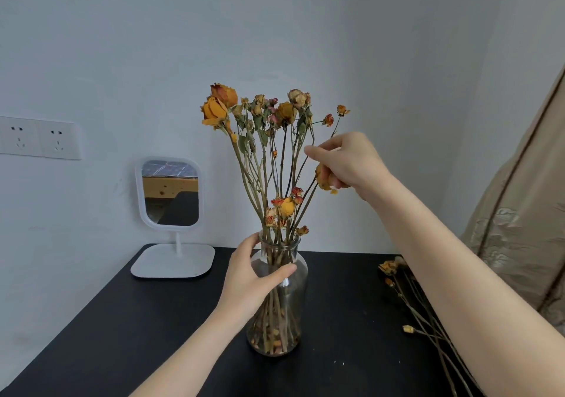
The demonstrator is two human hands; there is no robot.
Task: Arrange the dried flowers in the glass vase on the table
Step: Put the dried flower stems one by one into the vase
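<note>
far left of the glass vase (276, 298), a double wall socket (39, 138) sits on the white wall. nearer the vase, still to its left and behind it, a white-framed tabletop mirror (170, 193) stands upright on its flat base at the back corner of the black table (122, 320). the vase stands upright near the middle of that table. your left hand (252, 277) wraps the vase's shoulder from its left side: the thumb lies across the front of the glass and the fingers curl around the far side by the neck, so they are partly hidden. the dried flowers (269, 115) stand in the vase, stems bunched through the neck and fanning out above it, with orange and yellow rose heads at the top and a few shorter blooms just above the rim. loose petals lie in the bottom of the vase. above and to the right of the vase, your right hand (344, 159) is raised among the outer stems, thumb and forefinger pinching a thin stem, the other fingers curled around a yellow bloom (322, 178). right of the vase, partly behind your right forearm, more loose dried stems (409, 305) lie flat on the table. a beige curtain (519, 213) hangs at the far right.
</note>
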